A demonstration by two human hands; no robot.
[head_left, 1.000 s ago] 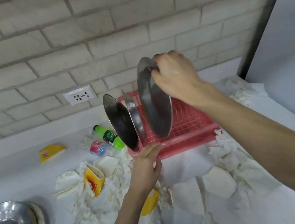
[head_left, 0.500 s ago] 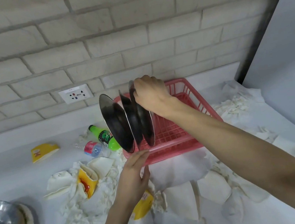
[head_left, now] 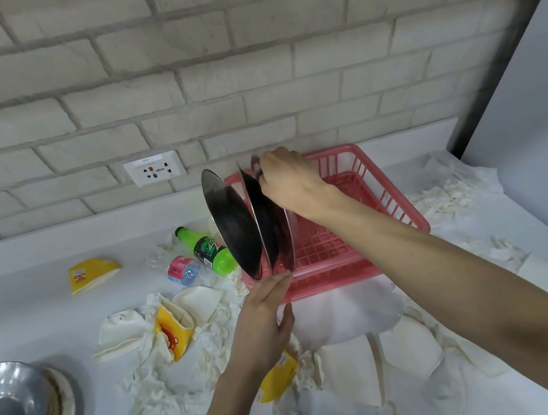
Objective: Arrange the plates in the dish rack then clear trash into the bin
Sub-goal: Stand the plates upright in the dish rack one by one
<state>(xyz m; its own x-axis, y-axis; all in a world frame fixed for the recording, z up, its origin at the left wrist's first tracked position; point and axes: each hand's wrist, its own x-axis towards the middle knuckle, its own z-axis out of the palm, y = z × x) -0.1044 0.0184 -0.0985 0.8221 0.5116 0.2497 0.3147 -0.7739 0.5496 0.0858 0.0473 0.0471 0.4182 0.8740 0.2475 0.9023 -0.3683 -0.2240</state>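
The right hand [head_left: 291, 179] is over the left end of the pink dish rack [head_left: 398, 192], its fingers curled over the top edge of the third plate [head_left: 286, 240] and pinching it there. That plate stands on edge inside the rack, tilted a little, directly below those fingers. Its face is turned across the rack's length, and it sits just beside the second plate [head_left: 261, 215] and the first plate [head_left: 231, 226], which stand the same way.

The left hand [head_left: 262, 322] has its fingers straight and together, their tips pressed against the rack's front wall just below the plates (bracing it, by the look of things).

The plate seems seated, so letting go looks like the step in hand. The next reach turns on the stack of plates [head_left: 11, 412] at the near left corner of the counter. It is well apart from the rack and much nearer the left hand than the right.

The trash is not yet cleared: a green bottle [head_left: 208, 248], a clear bottle [head_left: 180, 269], a yellow wrapper [head_left: 92, 274] and crumpled tissues [head_left: 156, 387] lie on the counter.
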